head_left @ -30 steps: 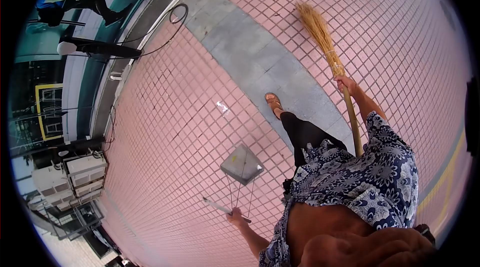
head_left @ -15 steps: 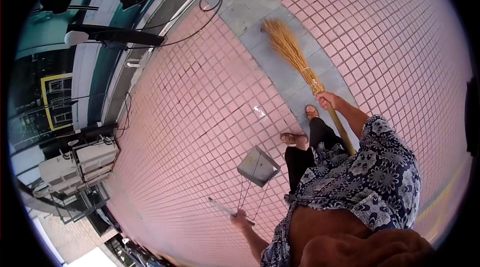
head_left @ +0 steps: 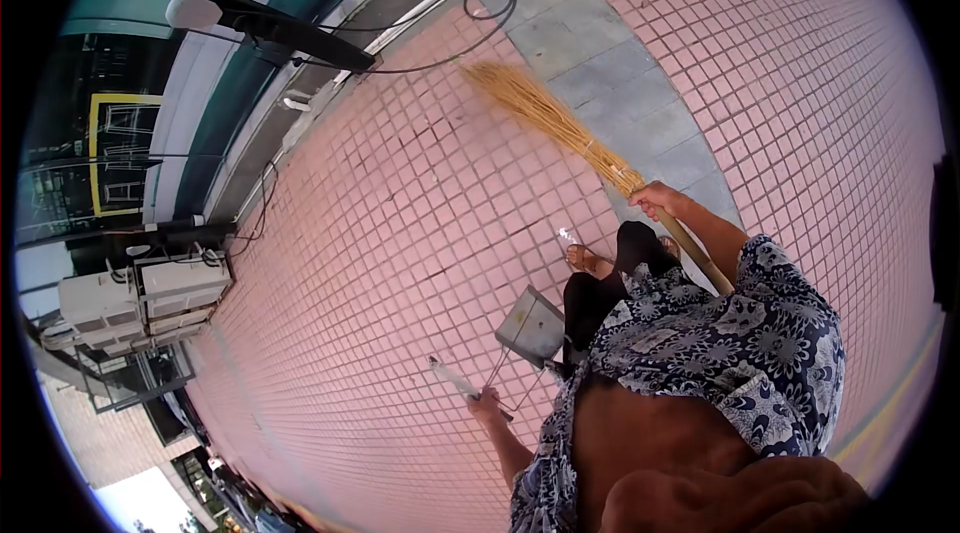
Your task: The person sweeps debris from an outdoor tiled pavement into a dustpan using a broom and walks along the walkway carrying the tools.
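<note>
Broom (head_left: 602,159) swung left, long axis diagonal, bristles (head_left: 535,109) pointing forward-left

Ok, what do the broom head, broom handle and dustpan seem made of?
Broom head: seemingly dry plant fibre or fine twigs, matte; straw-coloured, splaying strands. Broom handle: probably bamboo or wood, smooth, judging by its tan, stick-like look. Dustpan: perhaps sheet metal, dull grey, with flat faces and crisp edges; plastic is possible.

A person's bare right arm (head_left: 710,225) reaches from the right toward the scene's far left, fingers of the right grip (head_left: 654,199) curled inward. Nearer and to the left, the left arm (head_left: 512,448) extends outward, its left grip (head_left: 486,404) likewise clenched.
</note>
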The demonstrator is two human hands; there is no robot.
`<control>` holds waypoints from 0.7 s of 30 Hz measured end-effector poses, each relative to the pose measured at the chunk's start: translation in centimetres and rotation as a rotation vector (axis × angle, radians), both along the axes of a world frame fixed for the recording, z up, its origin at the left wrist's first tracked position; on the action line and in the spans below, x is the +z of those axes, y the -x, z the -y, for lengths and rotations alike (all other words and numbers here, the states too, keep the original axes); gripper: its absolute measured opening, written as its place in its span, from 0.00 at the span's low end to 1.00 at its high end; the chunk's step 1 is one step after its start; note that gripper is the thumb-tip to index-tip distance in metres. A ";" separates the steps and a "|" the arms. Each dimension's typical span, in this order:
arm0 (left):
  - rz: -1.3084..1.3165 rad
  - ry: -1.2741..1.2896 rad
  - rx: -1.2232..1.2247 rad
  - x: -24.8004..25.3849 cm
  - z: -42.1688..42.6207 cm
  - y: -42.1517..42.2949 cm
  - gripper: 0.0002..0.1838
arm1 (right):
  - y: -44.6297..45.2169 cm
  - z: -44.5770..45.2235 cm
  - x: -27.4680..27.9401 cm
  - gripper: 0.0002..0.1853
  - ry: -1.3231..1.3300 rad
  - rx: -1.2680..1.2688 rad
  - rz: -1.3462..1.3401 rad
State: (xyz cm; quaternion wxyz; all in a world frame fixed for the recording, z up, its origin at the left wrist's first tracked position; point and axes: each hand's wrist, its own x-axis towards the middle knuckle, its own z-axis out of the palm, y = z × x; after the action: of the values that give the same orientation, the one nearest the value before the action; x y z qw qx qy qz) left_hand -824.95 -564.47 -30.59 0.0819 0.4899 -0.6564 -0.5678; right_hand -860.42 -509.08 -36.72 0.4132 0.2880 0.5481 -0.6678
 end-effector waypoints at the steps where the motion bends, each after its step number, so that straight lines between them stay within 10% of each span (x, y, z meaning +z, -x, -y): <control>1: 0.027 0.074 -0.001 -0.9 1.2 1.0 0.08 | 1.0 0.9 -0.1 0.12 -0.041 0.005 0.001; 15: 0.109 0.094 -0.036 -2.2 16.7 19.7 0.09 | 30.7 17.6 -5.0 0.10 -0.219 -0.027 -0.087; 21: 0.218 0.217 -0.143 -0.4 22.9 26.4 0.11 | 27.8 24.2 -6.0 0.09 -0.344 0.159 0.023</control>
State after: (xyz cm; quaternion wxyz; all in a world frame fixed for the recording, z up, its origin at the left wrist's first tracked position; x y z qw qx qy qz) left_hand -851.37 -587.34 -30.96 0.0219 0.4889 -0.7520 -0.4415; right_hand -888.22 -533.25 -42.70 0.4154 0.3177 0.6705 -0.5262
